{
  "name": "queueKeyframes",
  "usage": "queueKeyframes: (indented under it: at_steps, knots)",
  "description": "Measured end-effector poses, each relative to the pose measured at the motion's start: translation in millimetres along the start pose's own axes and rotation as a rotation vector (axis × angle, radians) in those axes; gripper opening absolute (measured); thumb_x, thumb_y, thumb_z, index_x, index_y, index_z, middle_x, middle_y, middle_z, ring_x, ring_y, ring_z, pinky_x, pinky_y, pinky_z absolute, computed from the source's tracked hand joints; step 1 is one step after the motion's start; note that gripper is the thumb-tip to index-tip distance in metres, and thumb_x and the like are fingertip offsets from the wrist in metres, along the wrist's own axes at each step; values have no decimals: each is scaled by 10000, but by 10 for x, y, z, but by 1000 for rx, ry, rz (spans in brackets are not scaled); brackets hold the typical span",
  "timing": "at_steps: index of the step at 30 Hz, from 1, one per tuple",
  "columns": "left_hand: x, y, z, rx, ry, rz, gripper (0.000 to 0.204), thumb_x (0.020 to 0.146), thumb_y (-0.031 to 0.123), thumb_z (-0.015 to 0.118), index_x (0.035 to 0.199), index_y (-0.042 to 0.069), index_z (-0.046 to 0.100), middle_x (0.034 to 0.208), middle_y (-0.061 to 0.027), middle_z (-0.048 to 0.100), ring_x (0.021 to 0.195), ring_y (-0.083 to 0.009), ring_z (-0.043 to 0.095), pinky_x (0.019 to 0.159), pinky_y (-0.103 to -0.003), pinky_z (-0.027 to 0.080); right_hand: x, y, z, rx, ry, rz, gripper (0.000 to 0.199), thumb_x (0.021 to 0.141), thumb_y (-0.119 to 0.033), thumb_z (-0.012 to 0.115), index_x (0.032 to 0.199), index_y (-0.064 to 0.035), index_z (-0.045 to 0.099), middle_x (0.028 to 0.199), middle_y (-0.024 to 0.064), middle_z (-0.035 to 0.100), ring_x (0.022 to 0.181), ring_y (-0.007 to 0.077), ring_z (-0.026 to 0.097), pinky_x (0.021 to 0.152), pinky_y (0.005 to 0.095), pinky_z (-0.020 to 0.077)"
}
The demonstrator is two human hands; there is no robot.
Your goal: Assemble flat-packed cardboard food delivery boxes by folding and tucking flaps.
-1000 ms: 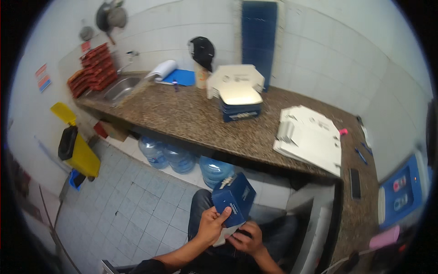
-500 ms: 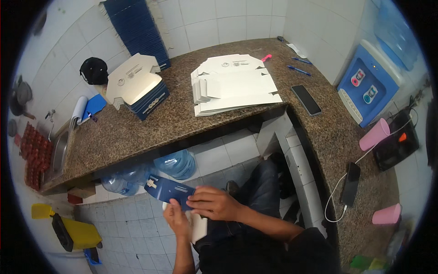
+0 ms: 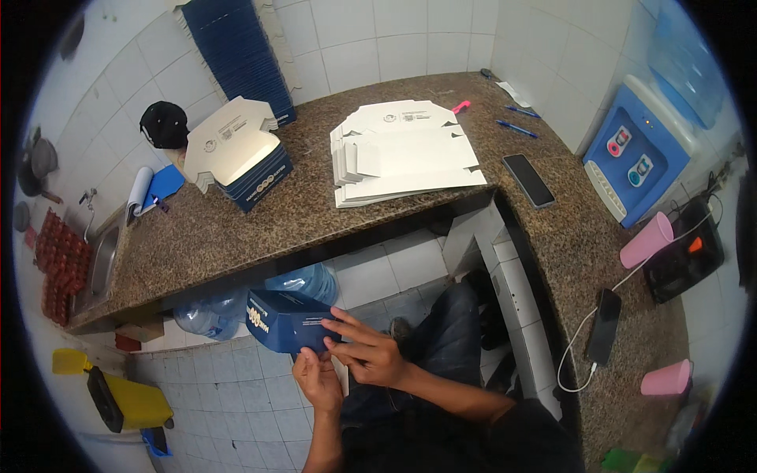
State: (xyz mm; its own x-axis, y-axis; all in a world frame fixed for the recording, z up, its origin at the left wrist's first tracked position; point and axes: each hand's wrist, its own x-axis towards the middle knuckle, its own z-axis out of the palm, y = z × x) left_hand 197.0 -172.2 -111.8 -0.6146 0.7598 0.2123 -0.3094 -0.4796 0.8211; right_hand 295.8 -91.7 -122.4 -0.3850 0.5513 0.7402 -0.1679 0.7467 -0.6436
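A dark blue folding cardboard box (image 3: 285,322) is held over my lap, its printed outer side facing up and its body partly folded into shape. My left hand (image 3: 318,381) pinches its lower edge, thumb and fingers closed on the card. From the right, my right hand (image 3: 364,348) grips the box's near end, with several fingers laid along the blue side. A bit of the pale inner card shows beneath my hands; the rest of that end is hidden by them.
On the granite counter lie a stack of flat white box blanks (image 3: 410,150), folded boxes (image 3: 244,158) with lids up, a phone (image 3: 528,180) and pens (image 3: 517,128). A tall stack of blue boxes (image 3: 233,55) leans at the wall. Water jugs (image 3: 303,281) stand under the counter.
The blue card has gone from flatter to a deeper box shape and tilted, showing more of its printed side. My left hand has shifted slightly right along its lower edge.
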Motion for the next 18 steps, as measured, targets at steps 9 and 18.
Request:
queueKeyframes:
  at_steps: [9,18]
  knots:
    - [-125,-22,-334,-33,51,-171,325,1059,214,455,933,-34,622,986,-123,662,907,-158,630,808,-293,475,98,2,-32,38,-72,-7,233,688,-93,864,812,-19,681,1329,218,600,1178,377,624,951,423,527]
    - [-188,147,-435,-32,-106,-305,373,1043,250,491,927,-65,653,914,-135,692,846,-177,655,780,-303,497,60,-1,-77,-31,-126,-39,229,687,-122,841,801,-52,656,1242,215,657,984,315,714,832,353,575]
